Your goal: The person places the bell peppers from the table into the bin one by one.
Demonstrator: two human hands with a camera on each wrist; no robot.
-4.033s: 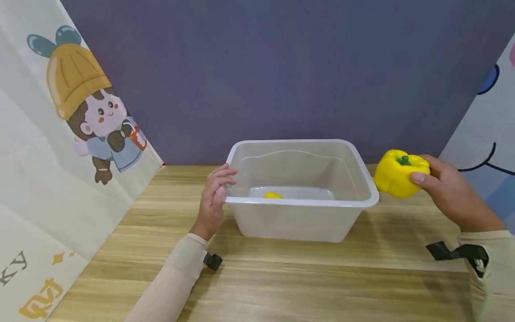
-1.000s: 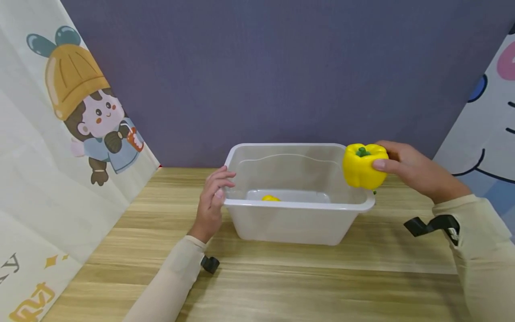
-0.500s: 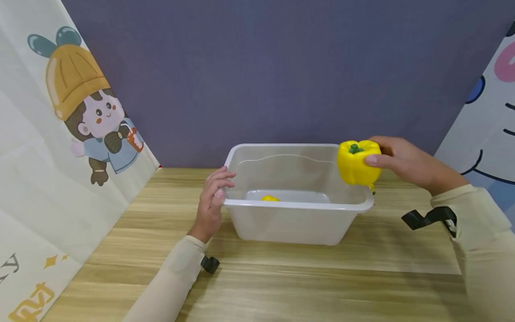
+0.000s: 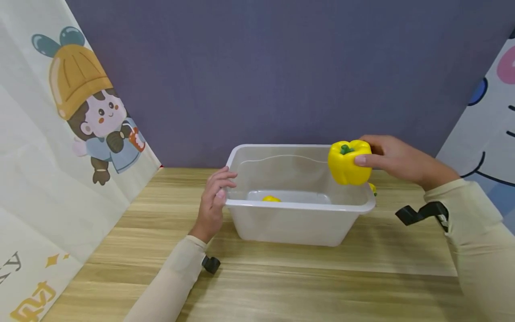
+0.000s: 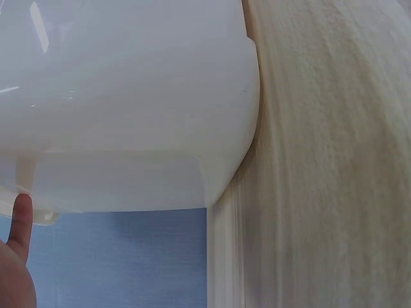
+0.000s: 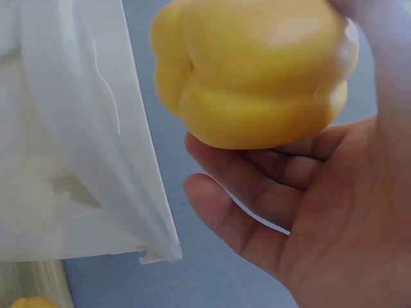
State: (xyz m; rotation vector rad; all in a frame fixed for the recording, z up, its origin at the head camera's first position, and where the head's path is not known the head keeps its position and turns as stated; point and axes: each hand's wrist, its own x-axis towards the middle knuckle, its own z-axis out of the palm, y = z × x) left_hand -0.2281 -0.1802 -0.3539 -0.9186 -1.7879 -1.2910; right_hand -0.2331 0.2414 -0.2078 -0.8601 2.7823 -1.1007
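In the head view a yellow bell pepper (image 4: 349, 163) with a green stem hangs over the right end of a whitish plastic bin (image 4: 289, 223). My right hand (image 4: 396, 161) grips it, thumb on the near side. From the right wrist, the pepper (image 6: 250, 77) appears above my curled lower fingers, beside the bin's rim (image 6: 103, 147). My left hand (image 4: 212, 201) holds the bin's left rim near the front corner, fingertips over the edge. One finger (image 5: 21, 221) shows against the bin's outer wall (image 5: 128, 115) in the left wrist view. Another yellow thing (image 4: 271, 198) lies inside the bin, mostly hidden by the front wall.
The bin stands on a wood-grain table (image 4: 281, 281) before a dark blue-grey panel (image 4: 281, 67). Behind its right rim another yellow thing (image 4: 373, 188) with a green tip peeks out. Printed white sheets (image 4: 48, 188) flank the left and right sides.
My right hand has carried the yellow bell pepper leftward, from beside the bin to over its right end. My left hand stays on the rim.
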